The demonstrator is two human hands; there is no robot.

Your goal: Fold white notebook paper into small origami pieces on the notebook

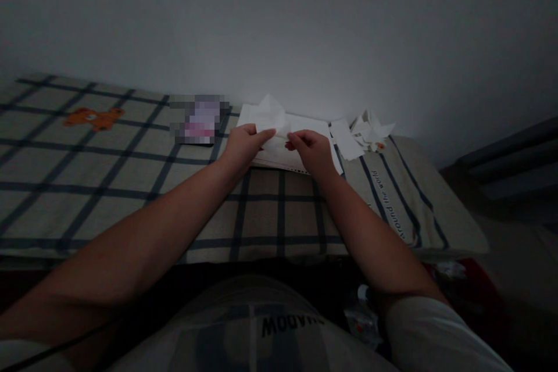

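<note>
both hands grasp one white paper: left hand and right hand pinch its edges above the notebook. better to press the crease slowly, edges matched.

two hands, one notebook, one paper pile

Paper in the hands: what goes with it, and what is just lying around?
In use: white paper piece pinched by left hand and right hand; white sheet beneath.
Lying about: folded paper pile, orange bear print, blurred object, checked cloth.
</note>
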